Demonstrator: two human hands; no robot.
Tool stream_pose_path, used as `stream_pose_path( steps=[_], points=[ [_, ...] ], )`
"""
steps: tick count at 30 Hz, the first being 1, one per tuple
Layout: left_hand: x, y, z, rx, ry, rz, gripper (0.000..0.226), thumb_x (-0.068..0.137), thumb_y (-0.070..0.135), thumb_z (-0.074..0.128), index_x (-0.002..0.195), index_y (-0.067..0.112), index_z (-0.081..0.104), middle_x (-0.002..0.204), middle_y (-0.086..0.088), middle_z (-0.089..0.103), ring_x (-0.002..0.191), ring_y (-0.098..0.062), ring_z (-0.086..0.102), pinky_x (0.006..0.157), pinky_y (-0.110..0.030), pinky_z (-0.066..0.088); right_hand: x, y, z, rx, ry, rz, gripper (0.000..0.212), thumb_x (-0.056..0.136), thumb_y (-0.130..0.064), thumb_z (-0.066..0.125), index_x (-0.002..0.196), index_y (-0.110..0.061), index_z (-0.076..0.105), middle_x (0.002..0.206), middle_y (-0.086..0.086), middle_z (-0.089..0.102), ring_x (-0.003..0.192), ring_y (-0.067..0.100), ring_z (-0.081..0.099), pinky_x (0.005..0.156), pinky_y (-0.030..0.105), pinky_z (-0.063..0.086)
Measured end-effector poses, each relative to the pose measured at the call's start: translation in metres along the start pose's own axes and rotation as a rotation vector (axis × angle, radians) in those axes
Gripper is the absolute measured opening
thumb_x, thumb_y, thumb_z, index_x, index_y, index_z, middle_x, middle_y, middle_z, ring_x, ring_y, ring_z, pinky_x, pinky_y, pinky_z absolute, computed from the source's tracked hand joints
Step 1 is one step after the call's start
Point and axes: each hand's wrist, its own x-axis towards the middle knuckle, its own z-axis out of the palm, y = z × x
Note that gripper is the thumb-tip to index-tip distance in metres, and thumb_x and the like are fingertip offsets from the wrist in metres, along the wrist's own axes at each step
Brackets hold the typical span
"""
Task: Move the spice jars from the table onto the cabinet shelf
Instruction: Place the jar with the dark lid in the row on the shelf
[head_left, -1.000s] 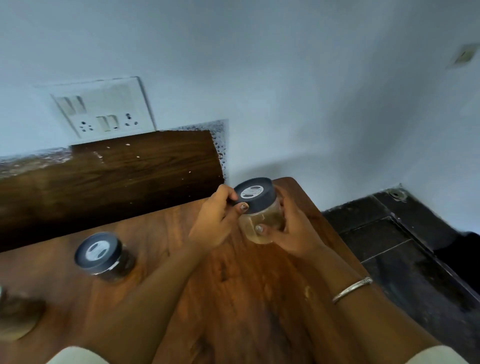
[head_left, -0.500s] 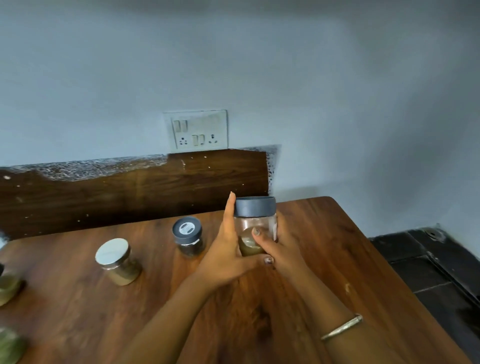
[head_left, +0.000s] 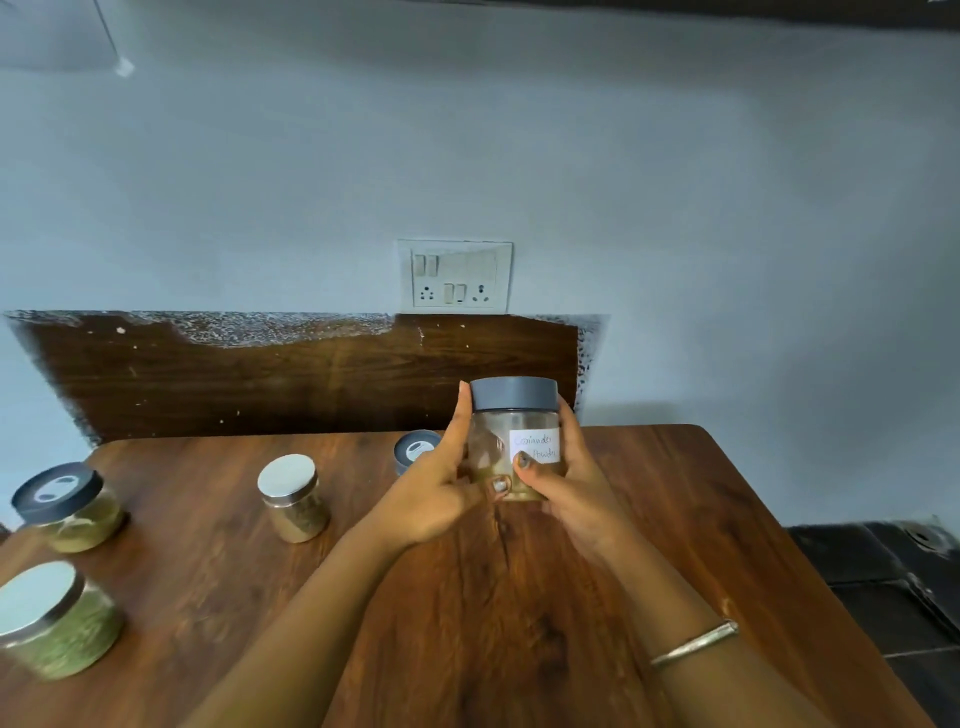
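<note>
Coriander jar (head_left: 514, 426) turned, label (head_left: 535, 446) now showing | left hand (head_left: 431, 488), right hand (head_left: 576, 493) both clasp it | upright

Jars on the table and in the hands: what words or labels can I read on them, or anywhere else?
"Coriander Powder": handwritten white label on the held jar.
Lid stickers on the far-left jar and the half-hidden jar: too blurred to read.
Wall switch plate: no legible text.
</note>
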Motion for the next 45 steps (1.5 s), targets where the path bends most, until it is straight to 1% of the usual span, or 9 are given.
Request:
stream_pose_path(
  steps=[4, 8, 15, 19, 23, 26, 31, 37, 45],
  points=[
    [-0.005, 0.003, -0.003, -0.040, -0.078, -0.031, 0.113, 0.085, -0.004, 0.060, 0.137, 0.034, -0.033, 0.137, 0.013, 0.028, 0.096, 0.023, 0.053, 0.077, -0.004, 0.045, -0.003, -0.003, 0.001, -0.082, -0.122, 0.004, 0.121, 0.056, -0.024, 0.086, 0.147, -0.043, 0.009, 0.140, -0.002, 0.043, 0.125, 0.019, 0.051, 0.096, 0.041, 0.050],
    [-0.007, 0.000, -0.003, -0.080, -0.045, -0.011, 0.116, 0.083, -0.004, 0.063, 0.136, 0.035, -0.033, 0.144, 0.006, 0.029, 0.106, 0.011, 0.053, 0.079, -0.006, 0.046, -0.008, -0.008, 0.003, -0.109, -0.197, -0.018, 0.113, 0.068, -0.007, 0.068, 0.150, -0.036, -0.003, 0.143, -0.004, 0.036, 0.124, 0.010, 0.049, 0.089, 0.024, 0.051],
    [-0.010, -0.009, -0.010, -0.119, -0.079, 0.015, 0.110, 0.083, -0.001, 0.062, 0.141, 0.037, -0.024, 0.144, 0.015, 0.023, 0.123, 0.006, 0.040, 0.094, -0.011, 0.042, -0.011, -0.019, -0.005, -0.263, -0.218, 0.033, 0.122, 0.064, -0.012, 0.079, 0.148, -0.043, -0.004, 0.133, -0.012, 0.043, 0.111, 0.020, 0.060, 0.072, 0.034, 0.058],
    [-0.010, -0.013, -0.012, -0.136, -0.096, 0.020, 0.110, 0.081, 0.003, 0.063, 0.141, 0.038, -0.023, 0.149, 0.013, 0.019, 0.133, -0.005, 0.034, 0.102, -0.015, 0.039, -0.014, -0.032, -0.006, -0.547, -0.236, 0.078, 0.126, 0.065, -0.041, 0.076, 0.142, -0.047, -0.023, 0.116, -0.031, 0.043, 0.093, 0.026, 0.070, 0.066, 0.035, 0.059],
    [-0.009, -0.012, -0.013, -0.093, -0.112, 0.007, 0.113, 0.078, 0.011, 0.065, 0.142, 0.036, -0.025, 0.146, 0.017, 0.020, 0.132, -0.002, 0.034, 0.102, -0.011, 0.037, -0.015, -0.036, -0.005, -0.670, -0.199, 0.077, 0.124, 0.065, -0.050, 0.070, 0.141, -0.046, -0.027, 0.136, -0.010, 0.046, 0.079, 0.017, 0.072, 0.066, 0.027, 0.058],
    [-0.009, -0.010, -0.015, 0.001, -0.114, -0.014, 0.112, 0.082, 0.008, 0.065, 0.142, 0.034, -0.026, 0.142, 0.020, 0.026, 0.123, 0.003, 0.040, 0.099, -0.009, 0.039, -0.015, -0.037, -0.003, -0.720, -0.203, 0.069, 0.124, 0.065, -0.054, 0.067, 0.141, -0.042, -0.029, 0.148, -0.006, 0.039, 0.086, 0.007, 0.068, 0.070, 0.020, 0.055],
    [-0.009, 0.003, -0.025, 0.369, -0.013, 0.012, 0.117, 0.077, 0.029, 0.073, 0.144, 0.031, -0.023, 0.125, 0.006, 0.056, 0.102, -0.003, 0.058, 0.086, -0.014, 0.048, -0.013, -0.040, -0.003, -0.802, -0.197, 0.039, 0.126, 0.063, -0.060, 0.067, 0.139, -0.044, -0.032, 0.149, -0.006, 0.040, 0.122, 0.010, 0.053, 0.104, 0.030, 0.043],
    [-0.003, 0.031, -0.040, 0.585, 0.074, 0.034, 0.121, 0.071, 0.035, 0.078, 0.147, 0.026, -0.016, 0.084, 0.020, 0.058, 0.075, -0.002, 0.062, 0.068, -0.010, 0.047, 0.000, -0.061, 0.000, -0.851, -0.204, 0.017, 0.128, 0.063, -0.057, 0.070, 0.137, -0.045, -0.034, 0.130, -0.006, 0.061, 0.095, 0.000, 0.063, 0.089, 0.017, 0.045],
    [0.019, 0.091, -0.079, 0.873, 0.187, 0.200, 0.114, 0.079, 0.043, 0.069, 0.147, 0.019, -0.020, 0.104, -0.005, 0.066, 0.083, -0.013, 0.062, 0.079, -0.032, 0.053, 0.041, -0.132, 0.018, -0.956, -0.162, -0.212, 0.119, 0.074, -0.045, 0.072, 0.129, -0.058, -0.033, 0.146, 0.002, 0.045, 0.117, 0.018, 0.058, 0.102, 0.038, 0.046]
  ],
)
